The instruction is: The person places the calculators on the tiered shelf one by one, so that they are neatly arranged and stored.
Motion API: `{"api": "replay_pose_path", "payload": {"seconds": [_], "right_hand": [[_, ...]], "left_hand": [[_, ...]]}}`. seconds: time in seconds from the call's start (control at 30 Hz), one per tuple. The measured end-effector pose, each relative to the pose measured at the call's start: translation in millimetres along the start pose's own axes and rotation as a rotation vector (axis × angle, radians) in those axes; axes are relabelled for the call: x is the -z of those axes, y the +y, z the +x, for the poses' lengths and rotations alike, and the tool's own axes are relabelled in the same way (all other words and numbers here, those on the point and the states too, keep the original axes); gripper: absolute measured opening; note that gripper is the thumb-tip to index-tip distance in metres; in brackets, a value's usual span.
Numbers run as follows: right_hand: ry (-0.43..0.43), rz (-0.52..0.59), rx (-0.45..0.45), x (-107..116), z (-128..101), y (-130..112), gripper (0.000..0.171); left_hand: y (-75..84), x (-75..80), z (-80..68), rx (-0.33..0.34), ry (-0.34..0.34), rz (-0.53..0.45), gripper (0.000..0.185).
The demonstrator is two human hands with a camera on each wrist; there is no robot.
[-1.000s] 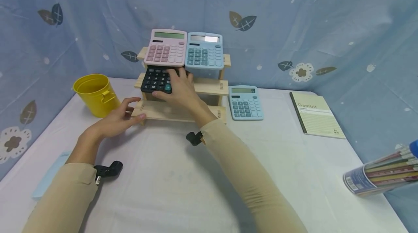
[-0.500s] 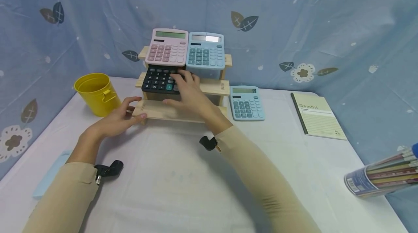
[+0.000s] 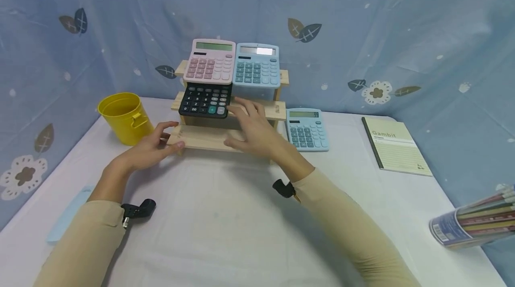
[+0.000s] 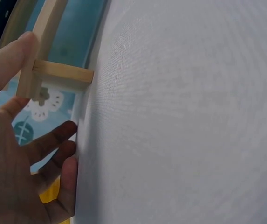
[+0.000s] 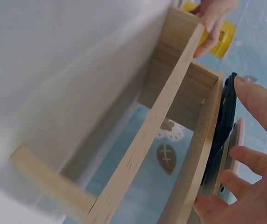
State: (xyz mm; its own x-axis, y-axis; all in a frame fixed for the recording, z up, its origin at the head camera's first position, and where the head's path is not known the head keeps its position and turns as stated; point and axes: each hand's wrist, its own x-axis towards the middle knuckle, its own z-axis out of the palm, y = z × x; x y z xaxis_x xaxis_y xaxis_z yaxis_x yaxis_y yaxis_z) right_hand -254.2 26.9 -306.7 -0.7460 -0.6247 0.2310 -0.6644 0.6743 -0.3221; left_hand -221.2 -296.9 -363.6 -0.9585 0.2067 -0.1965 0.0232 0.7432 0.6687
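right hand [image 3: 257, 132] off black calculator [image 3: 206, 100]

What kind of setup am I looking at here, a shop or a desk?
Likely a staged tabletop made to look like a stationery display: a wooden tiered rack holding calculators, a notebook beside it, and a printed blue cloth backdrop behind.

Bright, even light from overhead; soft shadows under the arms. Glare on one calculator screen [image 3: 263, 51]. Head view bends at the edges; wrist views blur close up.
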Motion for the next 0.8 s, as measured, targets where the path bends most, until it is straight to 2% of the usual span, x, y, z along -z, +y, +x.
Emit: {"api": "replay_pose_path", "payload": {"seconds": [0.43,0.8], "right_hand": [[0.044,-0.073,0.078,17,-42,22,0.08],[0.01,-0.07,-0.001,33,-75,53,0.083]], "left_hand": [[-1.7,0.2,1.0,0.003,-0.007,-0.004,0.09],[-2.3,1.1,0.2,0.022,-0.012,0.001,0.091]]}}
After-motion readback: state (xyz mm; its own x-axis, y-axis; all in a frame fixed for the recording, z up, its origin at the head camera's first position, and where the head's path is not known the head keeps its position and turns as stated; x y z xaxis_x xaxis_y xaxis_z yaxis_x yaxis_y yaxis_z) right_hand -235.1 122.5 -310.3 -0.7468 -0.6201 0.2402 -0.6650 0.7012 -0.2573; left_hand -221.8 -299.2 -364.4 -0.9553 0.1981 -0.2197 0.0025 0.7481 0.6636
